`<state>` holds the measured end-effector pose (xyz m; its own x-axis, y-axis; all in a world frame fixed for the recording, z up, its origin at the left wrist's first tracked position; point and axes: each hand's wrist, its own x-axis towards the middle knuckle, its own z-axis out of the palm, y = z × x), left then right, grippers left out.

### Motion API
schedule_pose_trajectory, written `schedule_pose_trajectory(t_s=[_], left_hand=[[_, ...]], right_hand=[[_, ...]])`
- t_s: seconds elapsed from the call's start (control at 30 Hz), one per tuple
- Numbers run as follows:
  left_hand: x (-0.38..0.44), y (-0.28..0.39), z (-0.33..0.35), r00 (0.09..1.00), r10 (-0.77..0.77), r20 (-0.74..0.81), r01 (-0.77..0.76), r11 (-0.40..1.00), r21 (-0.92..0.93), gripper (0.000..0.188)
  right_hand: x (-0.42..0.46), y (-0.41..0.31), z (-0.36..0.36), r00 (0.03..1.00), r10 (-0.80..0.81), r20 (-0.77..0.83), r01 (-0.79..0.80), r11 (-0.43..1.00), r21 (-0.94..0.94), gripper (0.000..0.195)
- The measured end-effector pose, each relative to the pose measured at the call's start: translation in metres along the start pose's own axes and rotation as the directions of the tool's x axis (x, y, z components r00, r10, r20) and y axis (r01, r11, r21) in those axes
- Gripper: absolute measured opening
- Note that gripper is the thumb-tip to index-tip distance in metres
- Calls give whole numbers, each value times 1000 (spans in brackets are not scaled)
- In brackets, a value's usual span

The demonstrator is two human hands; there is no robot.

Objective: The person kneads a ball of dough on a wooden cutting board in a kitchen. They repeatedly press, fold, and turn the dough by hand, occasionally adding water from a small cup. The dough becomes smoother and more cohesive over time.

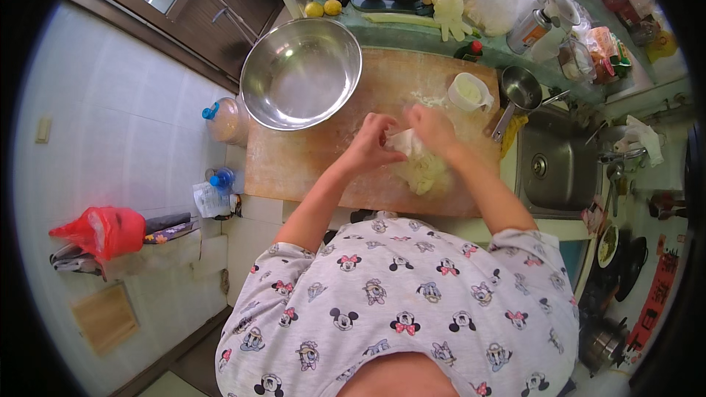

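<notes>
A soft, pale yellow mass that looks like dough [423, 173] rests on a large wooden board [298, 160] dusted with white powder. Against its far side is a whiter, powdery-looking patch [407, 141]. My left hand [376, 140] curves around the left of this patch, thumb and fingers apart, the thumb at its edge. Over the right of the patch, my right hand [433, 129] is bent and motion-blurred; its fingertips are partly hidden. Beyond the right hand, a white plastic cup [469, 92] with a handle holds pale powder.
A big steel basin [301, 74] covers the board's far left corner. A small saucepan [520, 88] stands beside the sink [558, 160] at the right. Along the back ledge lie a rubber glove [449, 8], a gas canister torch [529, 30] and two yellow fruits [323, 9].
</notes>
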<state>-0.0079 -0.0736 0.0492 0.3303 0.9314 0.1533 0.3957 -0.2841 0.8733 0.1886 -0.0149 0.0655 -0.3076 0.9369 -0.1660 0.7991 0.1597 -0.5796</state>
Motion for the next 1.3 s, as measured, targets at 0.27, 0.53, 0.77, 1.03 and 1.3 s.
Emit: schedule_pose_trajectory(t_s=[0.27, 0.53, 0.77, 1.03, 1.3], left_hand=[[-13, -6, 34, 990, -120, -79, 136, 963, 231, 47], [51, -61, 25, 905, -367, -212, 389, 919, 70, 50], [55, -67, -2, 891, -387, 239, 434, 879, -195, 60], [-24, 28, 20, 994, 3, 105, -26, 974, 226, 57], [11, -23, 35, 988, -146, -57, 156, 950, 272, 51]], right_hand=[[-34, 3, 48, 746, -542, -387, 396, 828, -397, 19], [65, 9, 57, 918, -302, -256, 215, 923, -319, 27], [85, 40, 31, 935, -330, 128, 322, 943, 82, 46], [-70, 1, 28, 886, -396, -240, 337, 907, -252, 21], [7, 24, 46, 857, -432, -282, 385, 899, -207, 12]])
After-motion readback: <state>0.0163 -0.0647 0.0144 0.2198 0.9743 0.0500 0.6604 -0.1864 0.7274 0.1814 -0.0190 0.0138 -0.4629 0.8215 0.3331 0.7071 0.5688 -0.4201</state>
